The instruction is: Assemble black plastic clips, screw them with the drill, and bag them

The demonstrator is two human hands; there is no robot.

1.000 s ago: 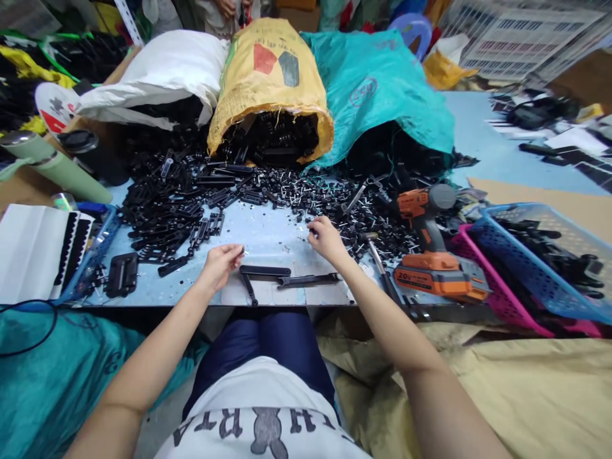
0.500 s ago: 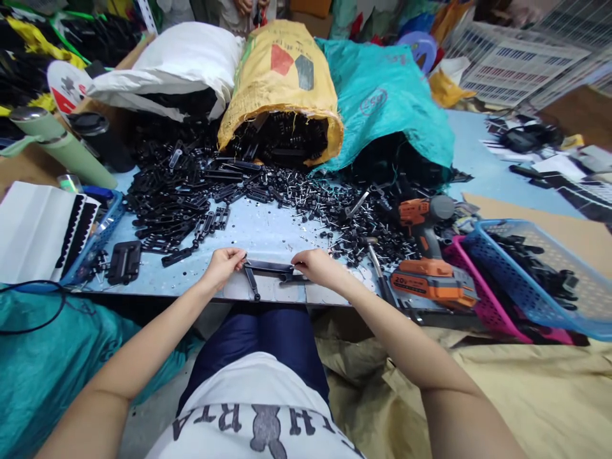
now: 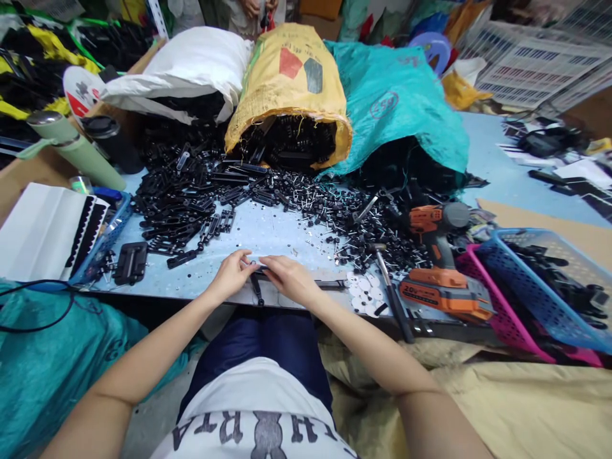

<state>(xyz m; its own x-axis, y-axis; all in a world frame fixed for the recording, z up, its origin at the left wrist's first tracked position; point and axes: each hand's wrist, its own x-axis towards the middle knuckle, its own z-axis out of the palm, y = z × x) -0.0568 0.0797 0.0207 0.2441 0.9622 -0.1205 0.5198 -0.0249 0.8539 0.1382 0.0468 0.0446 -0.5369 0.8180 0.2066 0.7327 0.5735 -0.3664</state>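
Observation:
My left hand [image 3: 233, 275] pinches one end of a jointed black bar at the near edge of the bench. My right hand [image 3: 289, 280] has its fingertips closed at the same end, almost touching the left ones. Whatever small piece lies between the fingertips is too small to make out. From under the right hand a long black bar [image 3: 329, 282] sticks out to the right. A short black arm [image 3: 258, 291] points down toward me below the fingertips. The right palm covers the middle of the bar.
Black linkage parts [image 3: 176, 210] and short screws [image 3: 354, 223] are heaped behind the hands. White, yellow [image 3: 291, 76] and teal [image 3: 396, 102] sacks lie beyond. On the right are a hammer [image 3: 394, 299], a cordless drill [image 3: 444, 293] and a blue basket [image 3: 549, 239]. A person's hands show at the back.
My right hand has moved left along the bar, from its right end to beside my left hand. The view has shifted slightly, and white round pieces now show near the hammer.

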